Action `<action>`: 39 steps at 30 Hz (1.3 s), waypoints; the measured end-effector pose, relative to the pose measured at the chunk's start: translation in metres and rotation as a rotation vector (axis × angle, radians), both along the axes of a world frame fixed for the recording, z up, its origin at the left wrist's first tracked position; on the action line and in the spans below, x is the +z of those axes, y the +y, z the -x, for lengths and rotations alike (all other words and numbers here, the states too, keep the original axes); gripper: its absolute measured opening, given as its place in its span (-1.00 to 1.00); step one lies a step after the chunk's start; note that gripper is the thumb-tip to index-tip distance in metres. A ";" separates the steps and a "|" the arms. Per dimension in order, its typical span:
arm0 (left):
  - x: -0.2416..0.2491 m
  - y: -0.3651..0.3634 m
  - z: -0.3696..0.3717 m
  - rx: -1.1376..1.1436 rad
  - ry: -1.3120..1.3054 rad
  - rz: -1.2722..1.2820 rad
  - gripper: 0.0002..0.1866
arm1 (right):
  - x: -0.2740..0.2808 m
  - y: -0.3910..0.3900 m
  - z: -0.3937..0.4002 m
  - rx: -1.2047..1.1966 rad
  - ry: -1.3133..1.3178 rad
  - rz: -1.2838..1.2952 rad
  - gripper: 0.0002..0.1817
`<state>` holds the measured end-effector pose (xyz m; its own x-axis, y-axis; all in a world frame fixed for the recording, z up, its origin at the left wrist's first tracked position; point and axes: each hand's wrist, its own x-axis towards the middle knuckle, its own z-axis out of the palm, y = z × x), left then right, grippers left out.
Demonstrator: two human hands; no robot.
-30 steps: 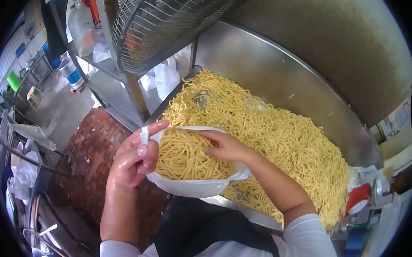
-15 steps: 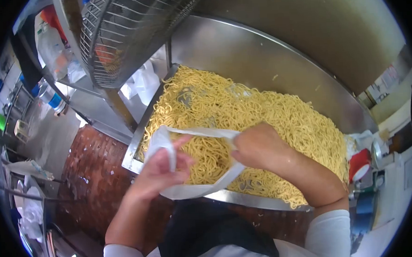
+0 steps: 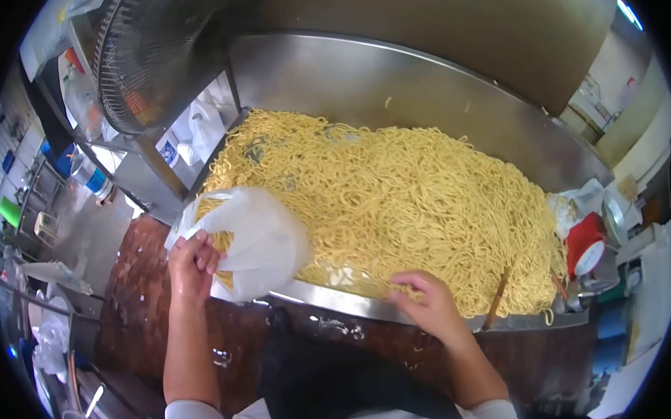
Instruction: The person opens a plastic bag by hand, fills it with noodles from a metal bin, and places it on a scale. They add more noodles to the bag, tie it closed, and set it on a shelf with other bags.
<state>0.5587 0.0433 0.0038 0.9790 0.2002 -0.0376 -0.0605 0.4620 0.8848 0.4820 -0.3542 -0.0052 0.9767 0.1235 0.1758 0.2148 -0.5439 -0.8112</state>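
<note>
My left hand (image 3: 192, 262) is closed round the gathered handles of a translucent white plastic bag (image 3: 269, 238). The bag hangs at the left front of a metal tray, bulging toward the right, and noodles show through its openings. Yellow noodles (image 3: 395, 199) lie in a thick, loose heap across the tray (image 3: 354, 302). My right hand (image 3: 429, 303) hovers by the tray's front edge, fingers apart and curved, holding nothing. To its right, a brown wooden stick (image 3: 497, 300) leans over the front edge of the noodles.
At the right end stands a red scale (image 3: 585, 243), with crumpled plastic bags (image 3: 578, 199) behind it. A wire-caged fan (image 3: 139, 76) rises at the upper left. A metal back panel (image 3: 420, 78) borders the tray. Below is a wet red-brown floor (image 3: 141, 293).
The bag was held wide open by both hands. Now my left hand grips its handles alone, farther left, and my right hand has let go and lowered. The view has turned right.
</note>
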 end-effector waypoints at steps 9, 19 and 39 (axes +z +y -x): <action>0.011 -0.093 -0.011 0.166 0.224 -0.380 -0.66 | 0.010 -0.158 0.101 -0.136 0.335 -0.398 -0.79; 0.116 -0.156 -0.024 -0.002 -0.037 -0.179 -0.72 | 0.016 -0.235 0.086 -0.052 0.432 -0.429 -0.78; 0.367 -0.741 0.069 -1.027 -0.480 -0.111 -0.55 | 0.078 -0.532 0.103 0.157 0.115 -1.290 -0.12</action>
